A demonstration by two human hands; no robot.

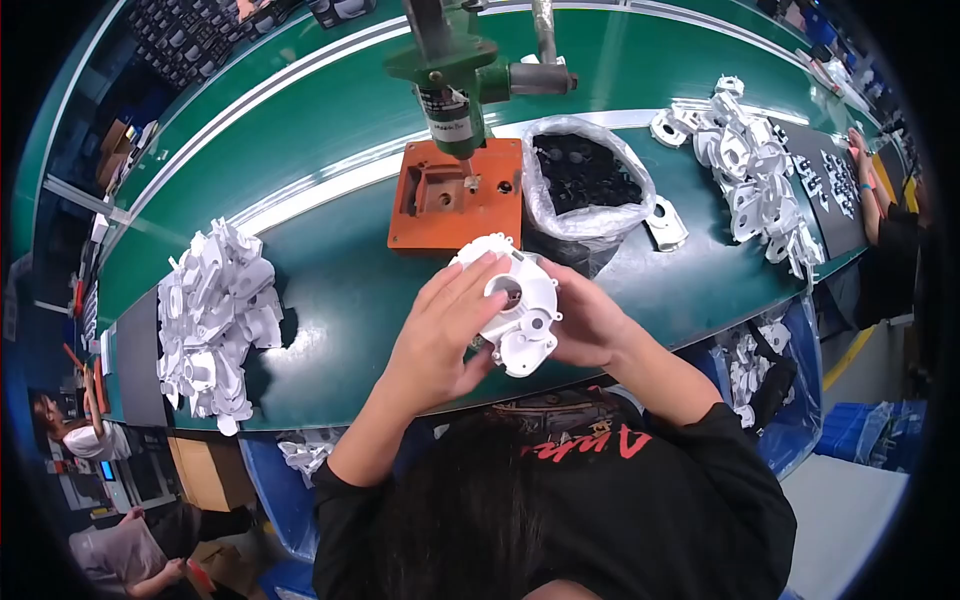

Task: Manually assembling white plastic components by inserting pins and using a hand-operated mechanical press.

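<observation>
Between my two hands is a white moulded plastic housing (540,290) with a large round hole and small lugs along its rim. My left hand (438,325) grips its left side, fingers laid over the top face. On the opposite edge, my right hand (590,318) closes around it, its fingertips partly hidden behind the part. The housing is held above the near edge of the green bench, just in front of an orange fixture block (455,225). Over that block stands a green press (450,100), its thin tip down at the block's middle.
A plastic-lined bag of black parts (585,175) stands right of the block, with one loose white part (666,225) beside it. White housings are heaped at left (215,320) and right (750,170). Blue bins (800,350) sit below the bench edge. Other people are at both sides.
</observation>
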